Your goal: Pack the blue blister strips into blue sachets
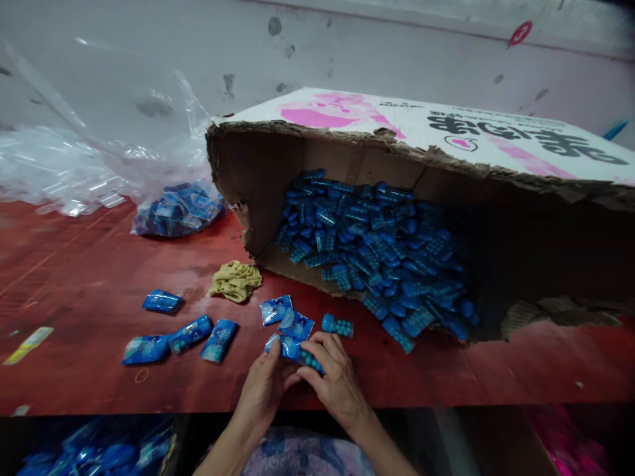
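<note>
My left hand (268, 380) is closed on a blue printed plastic sleeve (290, 346), thumb on top. My right hand (333, 370) grips a small clear bottle of blue balls (311, 361), whose one end meets the sleeve; how far it sits inside is hidden by my fingers. Just beyond lie two flat blue sleeves (296, 324) and, to their right, a loose blue-capped bottle (338, 326). Several bottles wrapped in blue sleeves (219, 340) rest on the red table to the left.
A torn cardboard box (421, 158) on its side holds a heap of blue-capped bottles (367, 238). Also on the table are a yellow crumpled cloth (235, 281), a clear bag of blue sleeves (178, 210) and a yellow strip (28, 346). Blue packets (99, 449) fill a container below the front edge.
</note>
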A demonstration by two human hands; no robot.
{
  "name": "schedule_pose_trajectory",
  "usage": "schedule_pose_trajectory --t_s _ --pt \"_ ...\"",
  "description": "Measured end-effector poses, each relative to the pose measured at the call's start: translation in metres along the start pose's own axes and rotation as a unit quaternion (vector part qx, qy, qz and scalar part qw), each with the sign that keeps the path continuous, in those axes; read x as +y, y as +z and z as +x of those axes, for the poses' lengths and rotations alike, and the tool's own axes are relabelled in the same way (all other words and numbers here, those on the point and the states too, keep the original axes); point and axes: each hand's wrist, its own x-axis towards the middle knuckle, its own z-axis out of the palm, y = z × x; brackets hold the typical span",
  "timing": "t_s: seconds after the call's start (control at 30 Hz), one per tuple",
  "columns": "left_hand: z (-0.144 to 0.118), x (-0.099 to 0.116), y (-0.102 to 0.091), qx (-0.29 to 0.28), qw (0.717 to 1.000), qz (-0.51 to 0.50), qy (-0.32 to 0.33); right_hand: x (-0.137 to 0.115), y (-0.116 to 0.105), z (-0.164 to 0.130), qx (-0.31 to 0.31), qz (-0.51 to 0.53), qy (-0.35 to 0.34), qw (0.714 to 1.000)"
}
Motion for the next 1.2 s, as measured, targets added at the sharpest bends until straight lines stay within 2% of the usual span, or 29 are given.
schedule_pose_trajectory --t_s 0.13,0.27,0.33,0.43,0.5,0.53,0.6,0.67,0.73,0.8,0.9,0.97,1.07,1.2 --pt "0.000 0.001 0.003 -0.002 0.999 -0.033 -0.037 -0.003 0.012 -0.004 0.002 -0.005 0.002 1.000" --pt "0.000 0.004 0.000 -0.006 0.998 -0.024 -0.050 -0.004 0.008 -0.007 -0.017 0.152 0.037 0.988" --pt "-0.001 0.007 -0.002 -0.010 0.998 -0.014 -0.062 -0.001 0.002 -0.007 -0.030 0.271 0.076 0.959" --pt "-0.002 0.012 -0.002 -0.021 0.998 0.003 -0.059 0.007 -0.002 -0.004 -0.084 0.443 0.113 0.885" --pt "-0.003 0.015 -0.001 -0.040 0.998 0.008 -0.044 0.012 -0.001 -0.002 -0.097 0.506 0.128 0.848" --pt "-0.004 0.016 -0.001 -0.052 0.998 0.011 -0.042 0.014 0.002 -0.001 -0.090 0.517 0.136 0.840" --pt "-0.005 0.018 -0.001 -0.077 0.996 0.021 -0.050 0.017 0.006 -0.001 -0.059 0.512 0.150 0.844" --pt "-0.007 0.018 -0.003 -0.105 0.991 0.032 -0.073 0.020 0.009 -0.001 -0.036 0.483 0.152 0.862" --pt "-0.008 0.016 -0.006 -0.141 0.984 0.038 -0.100 0.022 0.009 0.000 -0.040 0.465 0.146 0.872" --pt "-0.008 0.014 -0.008 -0.180 0.977 0.024 -0.116 0.023 0.005 0.002 -0.074 0.495 0.133 0.856" --pt "-0.007 0.011 -0.010 -0.219 0.968 -0.021 -0.119 0.019 -0.003 0.007 -0.135 0.567 0.105 0.806" --pt "-0.008 0.009 -0.009 -0.227 0.966 -0.042 -0.120 0.016 -0.005 0.010 -0.153 0.581 0.096 0.794" --pt "-0.008 0.005 -0.007 -0.211 0.970 -0.058 -0.109 0.015 0.000 0.007 -0.125 0.558 0.096 0.815" --pt "-0.007 -0.004 -0.003 -0.141 0.985 -0.073 -0.069 0.014 0.017 -0.001 -0.048 0.487 0.103 0.866"
